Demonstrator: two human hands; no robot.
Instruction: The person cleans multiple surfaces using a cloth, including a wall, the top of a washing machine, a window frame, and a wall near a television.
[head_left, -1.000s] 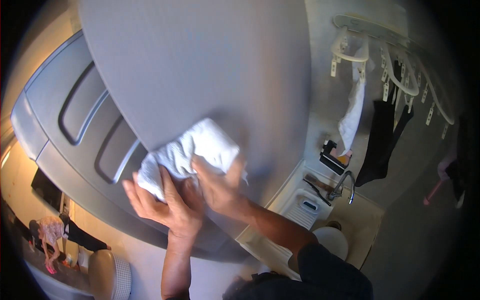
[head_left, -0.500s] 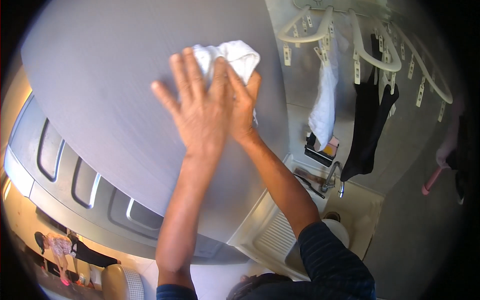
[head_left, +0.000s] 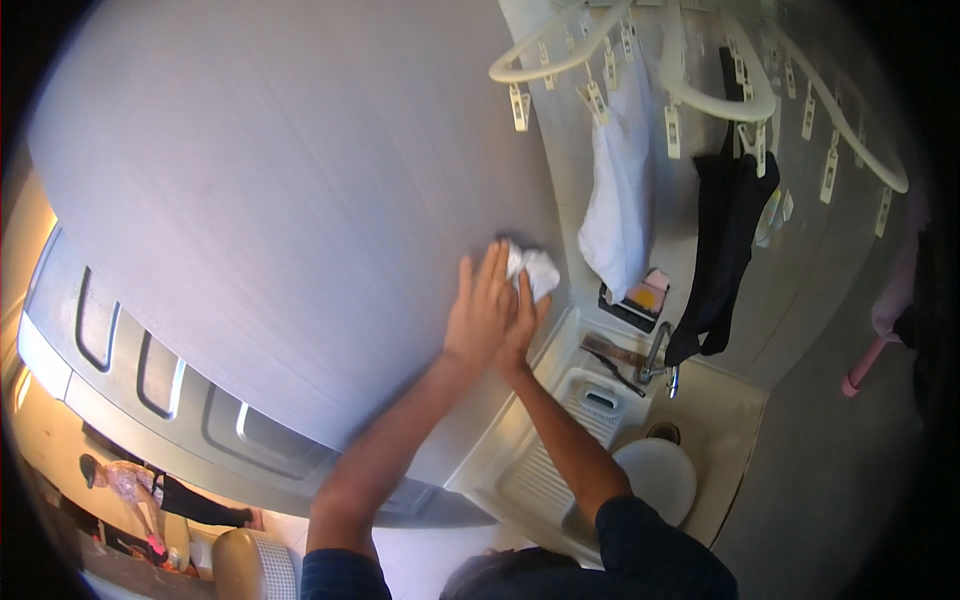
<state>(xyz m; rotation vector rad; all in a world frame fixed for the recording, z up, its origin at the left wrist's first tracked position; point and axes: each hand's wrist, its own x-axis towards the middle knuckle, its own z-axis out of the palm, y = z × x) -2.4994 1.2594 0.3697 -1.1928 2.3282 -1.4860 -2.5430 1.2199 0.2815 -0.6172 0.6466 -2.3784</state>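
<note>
A white cloth (head_left: pixel 540 272) is bunched against a tall, smooth grey panel (head_left: pixel 300 180), near the panel's right edge. My right hand (head_left: pixel 521 325) grips it, with fingers curled partly behind and over the fabric. Beside and overlapping the right hand, my left hand (head_left: pixel 477 318) lies flat, its fingers stretched upward and the tips at the cloth's left edge. Part of the cloth is hidden under the fingers.
Hangers with clips (head_left: pixel 720 100) carry a white sock (head_left: pixel 615 210) and black socks (head_left: pixel 715 250). Below are a tap (head_left: pixel 655 355) and a ridged laundry sink (head_left: pixel 725 440) holding a white basin (head_left: pixel 655 480). Another person (head_left: pixel 150 495) bends at lower left.
Both hands and the cloth have slid down and to the right along the panel. The view has shifted a little, and the other person's arms have moved.
</note>
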